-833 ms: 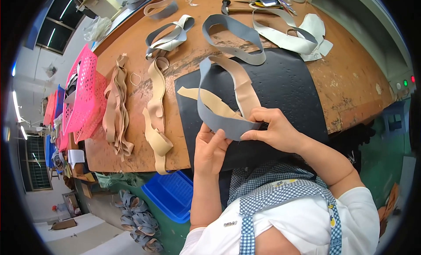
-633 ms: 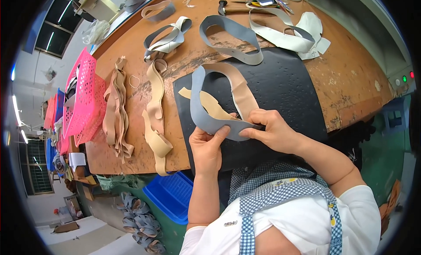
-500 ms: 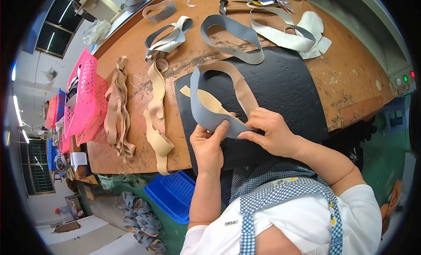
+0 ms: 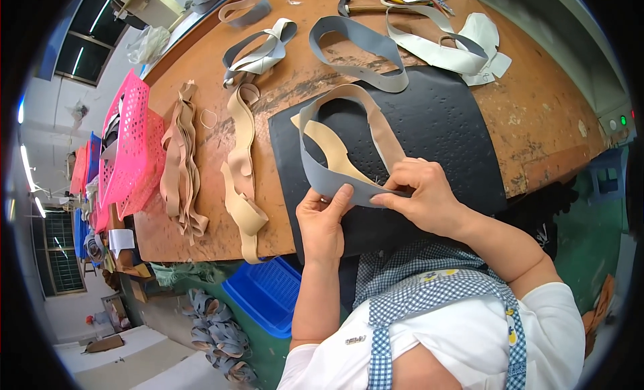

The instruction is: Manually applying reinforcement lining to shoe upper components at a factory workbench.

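Observation:
Between my two hands is a looped strip [image 4: 330, 183], grey-blue outside and tan inside, over a black perforated mat [image 4: 446, 132]. My left hand [image 4: 323, 215] pinches its near edge between thumb and fingers. A short way to the right, my right hand [image 4: 422, 194] grips the same band, with the thumb in front and fingers behind. Inside the loop a cream strip [image 4: 330, 145] lies along the band's inner face; its lower end disappears near my right fingers. Whether that end is attached, I cannot tell.
Left of the mat lie cream strips [image 4: 245, 212] and a bunch of tan strips [image 4: 180, 162]. A pink basket [image 4: 137, 148] stands at the left. Beyond the mat are a grey loop [image 4: 355, 26], white pieces [image 4: 477, 38] and a hammer [image 4: 344, 4]. A blue crate [image 4: 265, 289] sits below the table.
The loop has swung rounder and flatter, and its near edge has turned toward me. The cream strip now rests closer within it. Both hands keep their grip and have shifted slightly.

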Available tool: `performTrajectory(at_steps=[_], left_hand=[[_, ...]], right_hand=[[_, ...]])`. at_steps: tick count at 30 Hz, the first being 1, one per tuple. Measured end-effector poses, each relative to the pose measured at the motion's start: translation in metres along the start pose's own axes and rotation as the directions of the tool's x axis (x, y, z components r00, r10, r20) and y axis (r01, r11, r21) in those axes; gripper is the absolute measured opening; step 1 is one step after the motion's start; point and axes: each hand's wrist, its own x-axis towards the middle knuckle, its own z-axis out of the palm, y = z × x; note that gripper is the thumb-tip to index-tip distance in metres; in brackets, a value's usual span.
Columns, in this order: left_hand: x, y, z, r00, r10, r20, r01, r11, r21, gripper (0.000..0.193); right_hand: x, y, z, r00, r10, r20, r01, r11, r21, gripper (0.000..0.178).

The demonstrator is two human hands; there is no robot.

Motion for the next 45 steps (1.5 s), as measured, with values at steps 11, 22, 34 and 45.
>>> performTrajectory(at_steps=[11,22,34,45], left_hand=[[-0.006,-0.013,0.006,1.000,0.002,-0.003,-0.002,0.999,0.048,0.018],[0.000,0.001,0.002,0.999,-0.028,-0.034,0.030,0.998,0.056,0.017],[-0.001,0.001,-0.001,0.999,0.032,-0.032,-0.028,0.995,0.096,0.008],[-0.004,-0.002,0.006,0.998,0.026,-0.050,-0.022,0.996,0.082,0.011]], right_hand=[[0.003,-0.024,-0.010,0.962,-0.270,-0.043,0.239,0.906,-0.349,0.016],[0.001,-0.016,-0.018,0.945,0.257,0.203,-0.272,0.961,0.049,0.018],[0.008,-0.013,-0.014,0.894,0.250,0.372,-0.319,0.938,0.137,0.018],[0.014,-0.012,-0.014,0.914,0.186,0.361,-0.232,0.969,0.087,0.018]])
